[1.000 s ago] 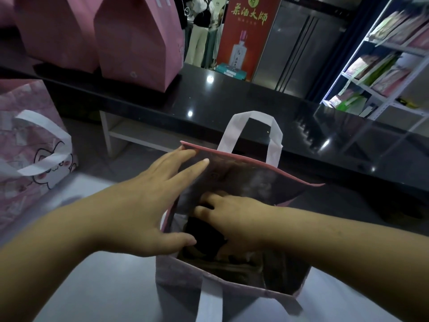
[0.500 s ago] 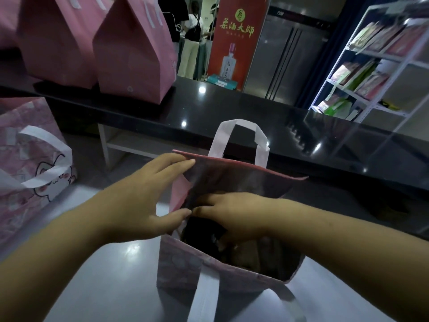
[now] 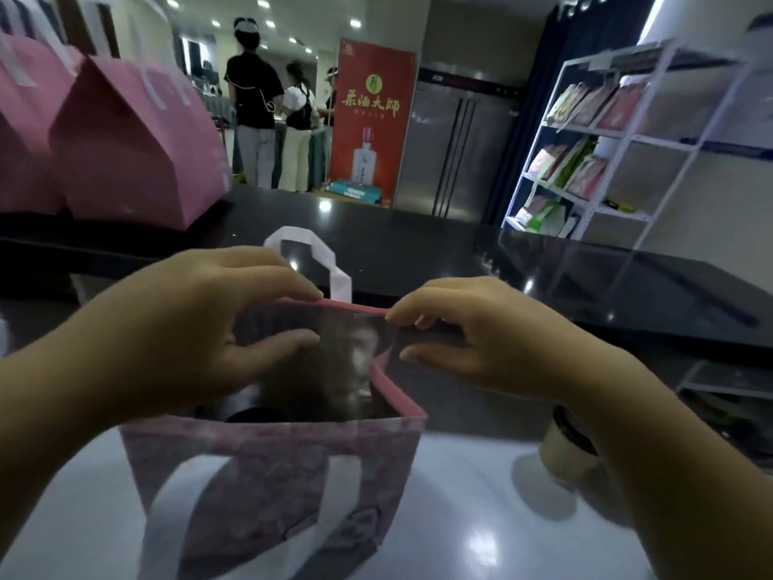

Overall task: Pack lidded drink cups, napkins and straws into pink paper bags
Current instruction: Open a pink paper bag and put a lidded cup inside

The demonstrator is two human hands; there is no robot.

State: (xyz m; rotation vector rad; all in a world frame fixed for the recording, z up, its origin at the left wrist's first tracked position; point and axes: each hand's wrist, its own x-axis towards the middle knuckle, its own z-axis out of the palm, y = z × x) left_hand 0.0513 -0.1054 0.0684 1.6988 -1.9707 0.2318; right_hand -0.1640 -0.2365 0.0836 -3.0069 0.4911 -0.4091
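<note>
We pinch the far rim of the pink paper bag [image 3: 272, 475] with both hands: our left hand [image 3: 188, 328] closes finger and thumb on the rim's left part, our right hand [image 3: 472, 332] does the same on its right part. The bag stands open on the pale table [image 3: 481, 517] right in front of us, patterned pink, with white strap handles on the near and far walls and its right side creased inward. Inside, we make out the dark round top of a cup [image 3: 255, 414]; the rest is too dim to tell. Another lidded cup [image 3: 564, 450] sits on the table just right of the bag, partly hidden by our right forearm. Beyond runs a black counter [image 3: 418, 253], with closed pink bags [image 3: 138, 148] on its left end.
</note>
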